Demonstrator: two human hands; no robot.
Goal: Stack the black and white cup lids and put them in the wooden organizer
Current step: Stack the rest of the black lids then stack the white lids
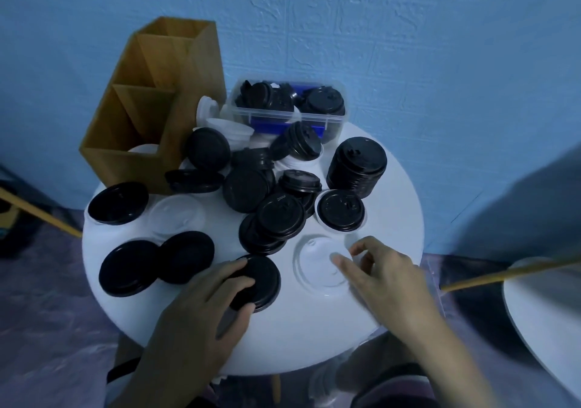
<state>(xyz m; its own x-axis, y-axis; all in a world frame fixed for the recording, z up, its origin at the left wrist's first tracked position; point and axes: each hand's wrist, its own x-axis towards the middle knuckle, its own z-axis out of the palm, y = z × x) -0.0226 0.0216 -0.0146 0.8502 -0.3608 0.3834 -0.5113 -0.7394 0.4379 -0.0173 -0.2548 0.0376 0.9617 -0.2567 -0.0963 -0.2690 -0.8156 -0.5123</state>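
The task is judged to be at an early stage. Little is seen inside the wooden organizer (151, 109), which stands well beyond the left hand (201, 300) and off to its left. Only a pale shape, possibly a white lid, shows in the nearest compartment, and the two farther ones cannot be seen to the bottom. One tall stack of black lids (356, 165) is set upright on the round white table (393, 219), well ahead of the right hand (383, 275); it is not yet in the organizer. A jumbled pile of lids (261, 187) is spread ahead of both hands, and more are held in a clear plastic box (283, 115) farther back. Nearly all the sorting, stacking and loading is therefore thought to remain.

A black lid (264, 278) is gripped by the left hand, with the fingers curled over its near edge. A white lid (314, 269), lying flat just left of the right hand, is touched by the index fingertip. The rest of that hand is loosely spread and nothing is held in it.

The black lid is round, dark and faintly glossy, with a raised rim. The white lid is pale and hard to separate from the tabletop. Concentric ridges and a small opening near its far edge can be made out.
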